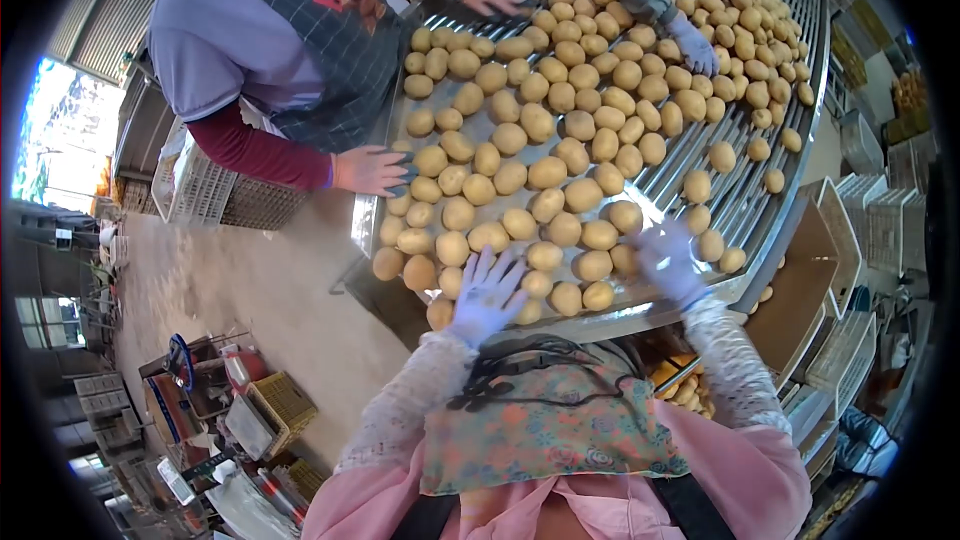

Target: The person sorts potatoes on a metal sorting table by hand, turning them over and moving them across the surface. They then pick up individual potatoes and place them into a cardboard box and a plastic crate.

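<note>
My left hand (487, 295), in a pale lavender glove, lies with its fingers spread over the near edge of the sorting table. It touches or nearly touches the potatoes around it, among them a potato (489, 236) just beyond the fingertips. Farther right is my right hand (668, 262), in the same kind of glove and smeared by motion. It is beside a potato (625, 260) at the lower end of the rollers; whether anything is in its fingers cannot be made out. Many loose potatoes cover the metal tabletop (478, 123).
At the left edge a co-worker in a checked apron (335, 50) has gloved hands by the potatoes. Another person's gloved hand (694, 46) reaches over the metal rollers (735, 125). Cardboard boxes (800, 260) stand right of the table, plastic crates (215, 185) at left.
</note>
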Tool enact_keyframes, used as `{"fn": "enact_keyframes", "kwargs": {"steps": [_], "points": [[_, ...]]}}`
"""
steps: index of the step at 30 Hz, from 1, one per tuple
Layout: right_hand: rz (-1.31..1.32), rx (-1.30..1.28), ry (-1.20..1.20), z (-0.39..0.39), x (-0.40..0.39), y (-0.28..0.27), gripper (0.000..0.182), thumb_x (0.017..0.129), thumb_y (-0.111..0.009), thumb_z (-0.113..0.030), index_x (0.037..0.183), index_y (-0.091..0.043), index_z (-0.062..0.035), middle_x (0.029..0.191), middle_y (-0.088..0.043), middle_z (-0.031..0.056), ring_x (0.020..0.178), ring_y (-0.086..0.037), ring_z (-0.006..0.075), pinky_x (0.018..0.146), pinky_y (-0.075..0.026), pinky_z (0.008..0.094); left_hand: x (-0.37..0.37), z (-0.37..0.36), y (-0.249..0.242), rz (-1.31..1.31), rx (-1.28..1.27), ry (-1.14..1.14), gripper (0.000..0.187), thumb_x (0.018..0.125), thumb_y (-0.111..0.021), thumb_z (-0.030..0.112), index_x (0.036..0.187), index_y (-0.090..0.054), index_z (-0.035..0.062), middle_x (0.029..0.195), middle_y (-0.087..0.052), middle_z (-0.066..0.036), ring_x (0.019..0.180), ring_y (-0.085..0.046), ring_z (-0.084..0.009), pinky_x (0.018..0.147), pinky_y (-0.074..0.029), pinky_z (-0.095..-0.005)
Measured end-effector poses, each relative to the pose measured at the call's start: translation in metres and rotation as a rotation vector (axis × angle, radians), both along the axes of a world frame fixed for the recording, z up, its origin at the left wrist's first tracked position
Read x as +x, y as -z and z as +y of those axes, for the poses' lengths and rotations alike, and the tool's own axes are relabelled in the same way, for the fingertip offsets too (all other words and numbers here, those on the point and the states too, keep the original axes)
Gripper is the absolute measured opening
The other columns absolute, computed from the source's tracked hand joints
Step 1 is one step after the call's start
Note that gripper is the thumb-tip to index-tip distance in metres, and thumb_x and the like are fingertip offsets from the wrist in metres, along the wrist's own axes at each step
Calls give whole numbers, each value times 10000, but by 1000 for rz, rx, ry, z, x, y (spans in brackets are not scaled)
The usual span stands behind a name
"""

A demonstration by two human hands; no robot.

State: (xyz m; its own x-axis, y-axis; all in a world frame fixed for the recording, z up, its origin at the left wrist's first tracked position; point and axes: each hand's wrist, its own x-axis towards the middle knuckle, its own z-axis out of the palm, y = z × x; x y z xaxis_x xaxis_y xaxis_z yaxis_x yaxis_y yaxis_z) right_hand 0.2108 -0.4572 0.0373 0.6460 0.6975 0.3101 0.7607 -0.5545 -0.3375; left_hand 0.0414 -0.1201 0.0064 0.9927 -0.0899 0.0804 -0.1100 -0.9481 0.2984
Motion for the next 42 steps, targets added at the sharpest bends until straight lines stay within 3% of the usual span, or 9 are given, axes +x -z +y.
{"fn": "enact_keyframes", "kwargs": {"steps": [3, 8, 14, 18, 25, 34, 38, 41, 42], "points": [[-278, -482, 658, -85, 18, -16, 803, 733, -746, -521, 1425, -542, -167, 1324, -593, 197, 1155, -583, 386, 959, -479, 462, -39, 42, -29, 80, -39, 71, 618, 905, -622, 423, 1430, -529, 111, 1461, -480, -197, 1375, -407, -426, 1166, -241, -601], [279, -497, 740, -73, -8, -6, 956, 722, -728, -677, 1503, -453, -199, 1275, -623, 176, 1084, -642, 359, 906, -518, 471, -41, 78, -31, 52, 69, -128, 649, 873, -663, 383, 1431, -519, 84, 1445, -482, -212, 1330, -441, -436, 1140, -280, -590], [189, -213, 397, 37, -44, 20, 836, 760, -656, -323, 1510, -390, -68, 1263, -613, 174, 989, -642, 363, 821, -536, 465, 56, 26, 28, -237, 137, -177, 660, 941, -587, 405, 1489, -439, 67, 1501, -425, -238, 1405, -358, -454, 1176, -221, -582], [267, -229, 314, 29, -45, 0, 880, 713, -729, -404, 1505, -428, -164, 1314, -589, 156, 1064, -617, 363, 932, -472, 494, 56, -31, 18, -6, 180, -151, 702, 931, -603, 446, 1504, -427, 79, 1528, -409, -204, 1429, -342, -428, 1188, -202, -588], [56, -321, 327, 20, -87, -12, 803, 708, -737, -507, 1421, -545, -192, 1385, -515, 154, 1248, -475, 388, 1077, -298, 586, -39, 47, -26, 102, 49, 171, 678, 901, -637, 411, 1482, -467, 106, 1509, -447, -164, 1414, -365, -429, 1177, -227, -591], [224, -263, 122, 119, -104, 11, 750, 762, -690, -570, 1436, -518, -289, 1415, -420, 298, 1326, -391, 427, 1050, -258, 671, 19, 85, -13, -108, 68, -246, 698, 913, -635, 400, 1491, -440, 60, 1485, -440, -251, 1378, -389, -457, 1164, -231, -582], [334, -220, -63, 100, -89, 1, 609, 783, -686, -568, 1320, -637, -284, 1406, -454, 268, 1266, -479, 418, 1062, -350, 543, 45, 6, 25, -200, 459, -285, 697, 924, -599, 439, 1460, -452, 20, 1469, -454, -242, 1378, -392, -456, 1165, -247, -576], [878, 158, 25, 63, -48, -7, 372, 917, -639, -368, 1238, -684, -186, 1234, -629, 188, 1114, -620, 374, 986, -496, 436, 23, -18, 3, -52, 87, -293, 689, 949, -568, 466, 1474, -439, 38, 1508, -422, -238, 1410, -379, -429, 1184, -221, -566], [716, 204, 139, 53, -34, -1, 297, 948, -619, -282, 1188, -697, -125, 1130, -690, 147, 1080, -651, 327, 952, -521, 428, 8, -9, -4, -41, 1, -142, 696, 942, -576, 469, 1473, -441, 39, 1506, -431, -227, 1405, -392, -413, 1182, -229, -563]]}}
